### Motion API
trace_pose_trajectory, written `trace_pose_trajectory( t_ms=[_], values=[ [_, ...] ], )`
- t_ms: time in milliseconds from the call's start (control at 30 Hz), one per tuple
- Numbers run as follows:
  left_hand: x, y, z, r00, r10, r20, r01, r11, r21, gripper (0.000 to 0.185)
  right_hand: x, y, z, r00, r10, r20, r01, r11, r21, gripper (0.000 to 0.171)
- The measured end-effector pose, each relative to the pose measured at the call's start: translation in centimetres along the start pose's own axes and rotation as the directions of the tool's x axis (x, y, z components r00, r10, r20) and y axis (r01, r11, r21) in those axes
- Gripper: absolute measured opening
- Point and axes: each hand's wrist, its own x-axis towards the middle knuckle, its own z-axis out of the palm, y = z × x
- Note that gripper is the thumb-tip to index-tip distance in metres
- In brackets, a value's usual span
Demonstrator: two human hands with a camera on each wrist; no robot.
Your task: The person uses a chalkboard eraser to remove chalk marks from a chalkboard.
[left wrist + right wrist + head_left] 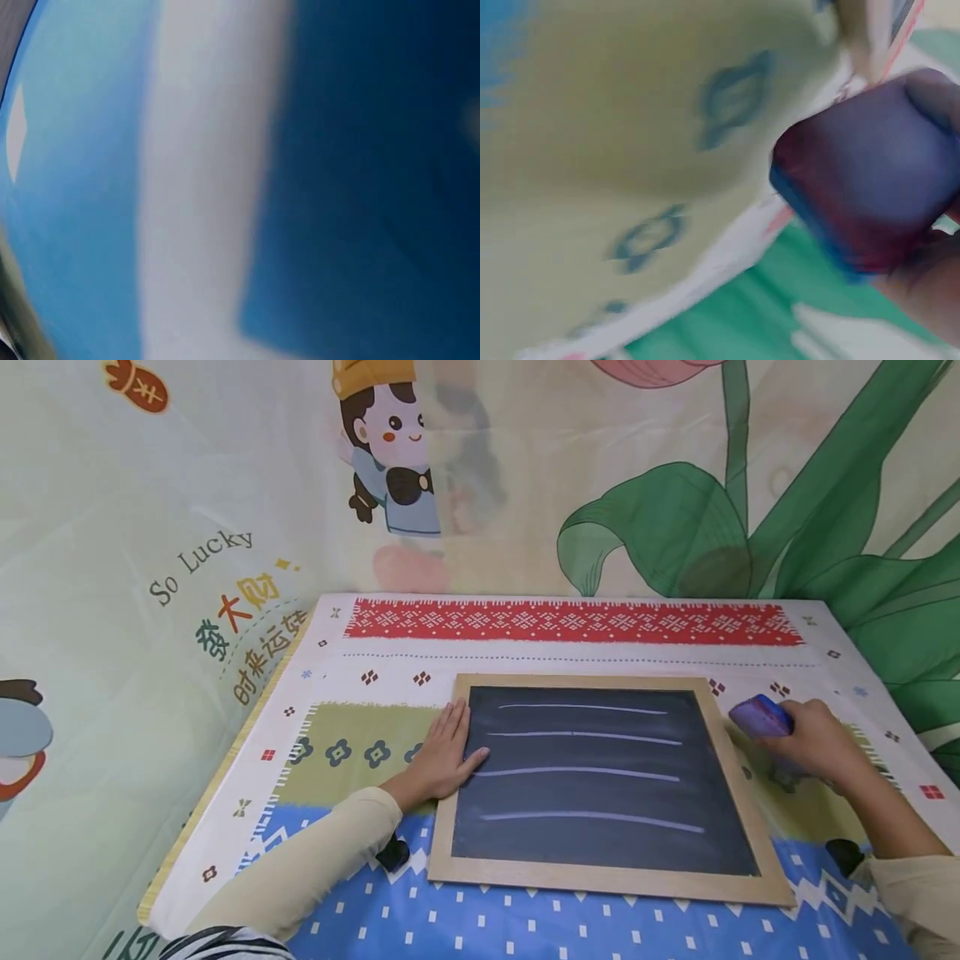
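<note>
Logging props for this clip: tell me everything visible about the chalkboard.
The chalkboard is a dark, smudged square slate in a pale, wood-looking frame, lying flat on the patterned tablecloth. Four roughly level white chalk lines cross it, one under another. The left hand rests flat on its left frame edge, fingertips reaching the slate. The right hand, beside the right edge, holds a blue eraser clear of the board.

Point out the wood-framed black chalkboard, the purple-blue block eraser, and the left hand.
wood-framed black chalkboard point(600, 827), head view, bare slate below the lowest chalk line.
purple-blue block eraser point(759, 716), head view, its top face.
left hand point(442, 758), head view, back of the hand.
</note>
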Motion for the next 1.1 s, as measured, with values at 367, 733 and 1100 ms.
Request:
trace_pose_trajectory(
  t_ms=[367,733,1100],
  values=[
    [-0.3,0.0,-0.2,1.0,-0.012,-0.016,0.013,0.999,0.042,0.077,4.5,-6.1,3.2,0.989,-0.134,-0.068,0.123,0.981,-0.148,0.054],
    [-0.5,0.0,0.0,1.0,-0.005,-0.012,0.005,0.999,0.045,0.078,4.1,-4.3,4.9,0.961,-0.248,0.121,0.264,0.954,-0.144,0.088],
    [-0.1,-0.4,0.3,0.999,0.019,-0.044,-0.018,1.0,0.022,0.078,4.5,-3.4,2.6,0.893,-0.42,0.162,0.442,0.887,-0.136,0.065]
  ],
)
